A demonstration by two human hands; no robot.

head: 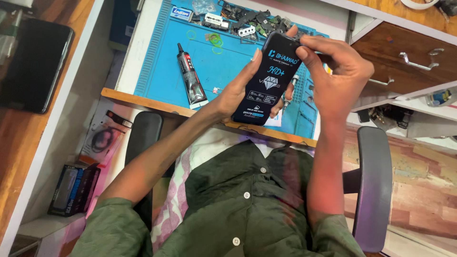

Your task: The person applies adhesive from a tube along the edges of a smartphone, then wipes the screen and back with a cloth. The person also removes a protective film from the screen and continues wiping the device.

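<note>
Above the blue mat (166,52), we are holding a phone (269,81) up in the air, with its printed dark face turned to us. Our left hand (238,90) is gripping the phone from the side and from behind, the thumb lying along its left edge and the other fingers wrapping the back. Our right hand (333,71) is closing on the top corner of the phone, the thumb and the first finger pinching there; we cannot tell if they are catching a film tab or only the edge of the glass.

On the mat, left of the phone, a black glue tube (190,76) is lying, its nozzle pointing away from us. Beyond the phone, at the far side of the mat, small metal parts (247,21) are lying in a heap, and green rubber rings (215,40) are lying near them. Right of the mat, a wooden drawer (409,57) with a metal handle is standing shut.

We judge that we are working at the top corner of the phone's printed cover. The next move is asking for a steady left hand and a slow, small pull from the right fingers, so the phone is not slipping or bending.
</note>
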